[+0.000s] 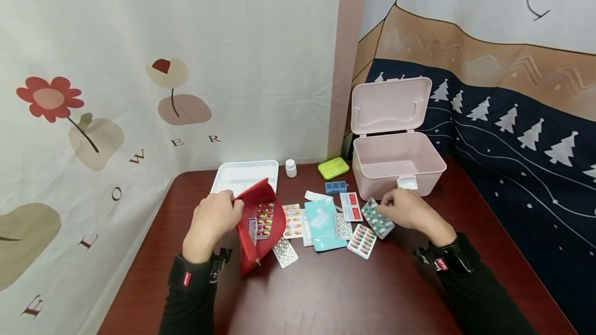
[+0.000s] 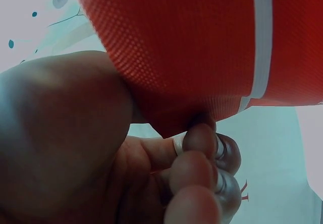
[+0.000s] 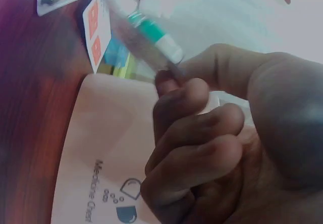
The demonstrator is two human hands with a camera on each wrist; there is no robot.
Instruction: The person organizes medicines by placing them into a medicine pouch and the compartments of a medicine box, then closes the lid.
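Note:
My left hand point(image 1: 211, 221) grips the edge of a red zippered pouch point(image 1: 251, 195), its mouth spread toward the right. Inside it a blister pack of red and yellow capsules point(image 1: 265, 221) shows. In the left wrist view, thumb and fingers pinch the pouch's red fabric point(image 2: 181, 47). On the right, my right hand point(image 1: 407, 208) pinches a blister pack of green and white capsules point(image 1: 377, 218) by one edge. The right wrist view shows that pack point(image 3: 151, 35) edge-on between thumb and index finger, with the other fingers curled.
Several blister packs point(image 1: 361, 242), a teal packet point(image 1: 324, 223) and a red-and-white box point(image 1: 351, 206) lie between the hands. Behind stand a white tray point(image 1: 223, 174), white bottle point(image 1: 291, 168), blue pill case point(image 1: 336, 187), green case point(image 1: 333, 168) and pink medicine chest point(image 1: 386, 169), lid up.

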